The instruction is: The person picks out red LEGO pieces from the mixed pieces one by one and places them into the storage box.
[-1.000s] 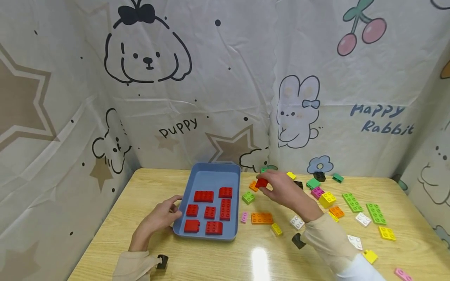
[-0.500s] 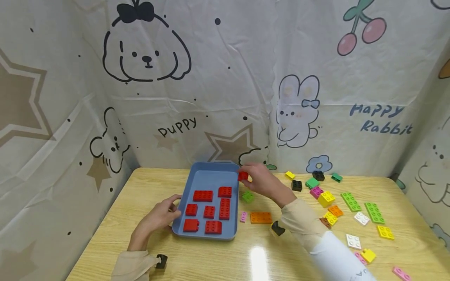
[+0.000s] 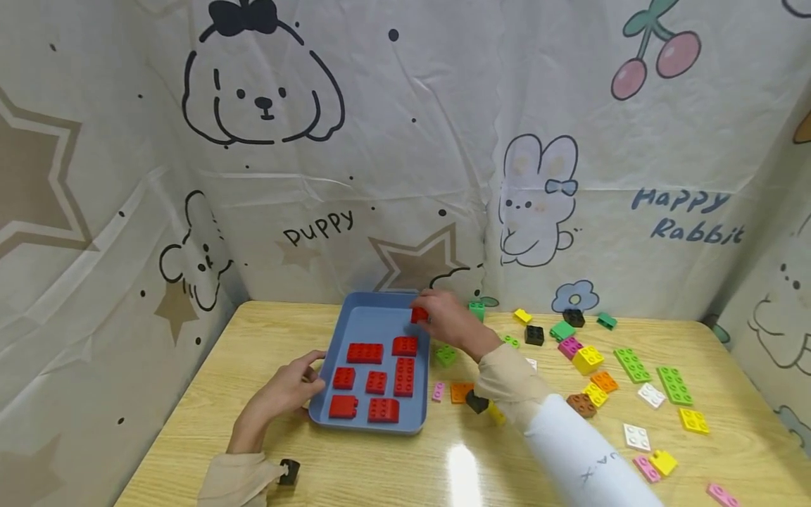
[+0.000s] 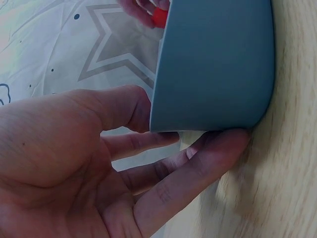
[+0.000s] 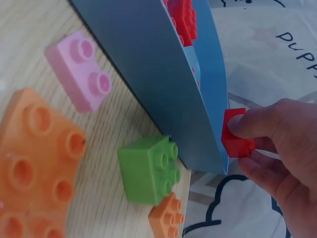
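My left hand [image 3: 291, 386] grips the left side of the blue tray [image 3: 356, 297]. In the left wrist view its thumb [image 4: 121, 106] bends at the rim while the fingers lie against the outer wall. Between thumb and fingers my right hand [image 3: 450, 320] pinches a small red toy brick [image 5: 237, 134] at the tray's far right corner, level with the rim. Several red bricks lie inside the tray, among them a long upright one [image 3: 404, 377], a wide one [image 3: 365, 353] and a curved-top one [image 3: 383, 410].
Right of the tray lie a lime green brick [image 5: 146, 171], a pink brick [image 5: 79, 72] and an orange brick [image 5: 42, 163]. Many-coloured bricks, such as a yellow one [image 3: 588, 359], spread over the table's right side. A patterned cloth [image 3: 405, 141] hangs behind.
The right hand has carried the red brick leftward, from above the loose bricks to the tray's far right corner. The left hand keeps its place on the tray.
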Available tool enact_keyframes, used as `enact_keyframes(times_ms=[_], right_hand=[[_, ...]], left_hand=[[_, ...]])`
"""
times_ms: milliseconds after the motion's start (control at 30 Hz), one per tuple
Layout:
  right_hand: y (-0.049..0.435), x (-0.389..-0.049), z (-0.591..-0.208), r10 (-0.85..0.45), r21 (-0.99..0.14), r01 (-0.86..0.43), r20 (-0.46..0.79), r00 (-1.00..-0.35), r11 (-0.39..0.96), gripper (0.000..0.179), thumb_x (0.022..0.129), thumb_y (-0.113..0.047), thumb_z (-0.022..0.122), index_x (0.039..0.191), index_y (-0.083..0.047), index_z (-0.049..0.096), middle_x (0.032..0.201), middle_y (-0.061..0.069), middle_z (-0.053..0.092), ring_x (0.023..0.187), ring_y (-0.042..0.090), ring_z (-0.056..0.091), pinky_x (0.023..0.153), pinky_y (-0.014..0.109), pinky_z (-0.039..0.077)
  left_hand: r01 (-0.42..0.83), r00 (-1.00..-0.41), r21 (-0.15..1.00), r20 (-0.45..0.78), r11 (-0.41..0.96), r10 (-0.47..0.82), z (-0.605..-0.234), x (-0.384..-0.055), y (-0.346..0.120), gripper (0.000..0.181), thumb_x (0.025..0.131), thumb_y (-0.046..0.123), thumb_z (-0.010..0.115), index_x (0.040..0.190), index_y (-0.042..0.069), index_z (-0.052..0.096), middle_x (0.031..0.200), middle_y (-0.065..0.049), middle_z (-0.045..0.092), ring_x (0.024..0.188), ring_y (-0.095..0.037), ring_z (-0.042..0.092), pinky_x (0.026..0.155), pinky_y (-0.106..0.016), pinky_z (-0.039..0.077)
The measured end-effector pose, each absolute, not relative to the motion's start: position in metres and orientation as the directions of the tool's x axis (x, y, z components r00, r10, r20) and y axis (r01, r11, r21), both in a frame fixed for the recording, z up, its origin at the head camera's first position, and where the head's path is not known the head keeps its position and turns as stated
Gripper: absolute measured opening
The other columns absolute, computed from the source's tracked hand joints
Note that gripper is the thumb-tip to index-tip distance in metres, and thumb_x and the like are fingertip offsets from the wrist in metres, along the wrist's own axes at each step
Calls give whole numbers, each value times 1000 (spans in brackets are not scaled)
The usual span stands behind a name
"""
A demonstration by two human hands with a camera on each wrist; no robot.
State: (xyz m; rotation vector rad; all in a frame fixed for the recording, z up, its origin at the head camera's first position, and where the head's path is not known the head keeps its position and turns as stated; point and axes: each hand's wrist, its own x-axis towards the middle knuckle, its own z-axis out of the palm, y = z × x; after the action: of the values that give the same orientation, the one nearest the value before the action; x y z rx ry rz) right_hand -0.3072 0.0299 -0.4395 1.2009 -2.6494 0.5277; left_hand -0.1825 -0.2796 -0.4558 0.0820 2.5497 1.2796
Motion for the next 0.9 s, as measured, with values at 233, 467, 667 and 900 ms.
enact_keyframes(times_ms=[233, 467, 667, 900], right_hand=[[12, -316, -448, -715, -228, -756, 244, -655, 614, 24, 87, -1, 76, 111, 3, 75, 106, 14, 71, 93, 25, 67, 81, 35, 60], [1, -319, -452, -708, -217, -718, 137, -693, 661, 12, 90, -3, 76, 102, -3, 77, 91, 7, 72, 81, 19, 66, 71, 29, 58], [0, -318, -451, -705, -215, -707, 101, -702, 674, 6, 90, -2, 75, 96, -4, 75, 80, 4, 67, 75, 17, 62, 64, 29, 54], [-2, -320, -454, -707, -193, -711, 99, -700, 676, 10, 91, -3, 75, 100, -3, 74, 84, 5, 67, 78, 18, 63, 66, 29, 56]], left_hand=[[-75, -958, 801, -223, 594, 180, -454, -180, -281, 56, 92, -1, 59, 147, -3, 47, 94, -14, 57, 83, -26, 60, 53, -42, 61], [-76, -957, 801, -226, 593, 182, -453, -179, -280, 57, 92, 0, 59, 147, -3, 46, 94, -14, 56, 83, -27, 60, 53, -42, 61], [-55, -958, 799, -210, 599, 193, -455, -181, -281, 54, 93, 0, 58, 146, -3, 48, 92, -14, 59, 80, -26, 61, 51, -40, 60], [-43, -959, 807, -199, 590, 203, -455, -181, -282, 54, 93, 1, 60, 146, -4, 48, 93, -13, 60, 81, -25, 61, 52, -42, 60]])
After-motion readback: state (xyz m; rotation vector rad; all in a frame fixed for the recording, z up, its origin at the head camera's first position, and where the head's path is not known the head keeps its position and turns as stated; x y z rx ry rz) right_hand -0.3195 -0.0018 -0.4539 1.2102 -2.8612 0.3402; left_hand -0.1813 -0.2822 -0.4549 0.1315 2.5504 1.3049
